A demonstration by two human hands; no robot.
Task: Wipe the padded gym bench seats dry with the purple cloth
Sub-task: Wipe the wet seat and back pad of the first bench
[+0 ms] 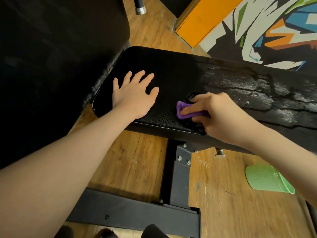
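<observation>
A black padded bench seat (171, 74) runs from the middle of the view to the right edge. Its left part looks matt and dry, while its right part (253, 93) is cracked and glistens with wet patches. My left hand (135, 93) lies flat on the seat's left end with fingers spread. My right hand (217, 114) grips a small folded purple cloth (187, 110) and presses it on the seat near the front edge. Most of the cloth is hidden under my fingers.
A second black pad (51, 66) fills the left side. The bench's black steel frame and foot (178, 177) stand on the wooden floor below. A green plastic scoop-like container (267, 179) lies on the floor at right. An orange post (202, 19) and a painted wall (274, 31) are behind.
</observation>
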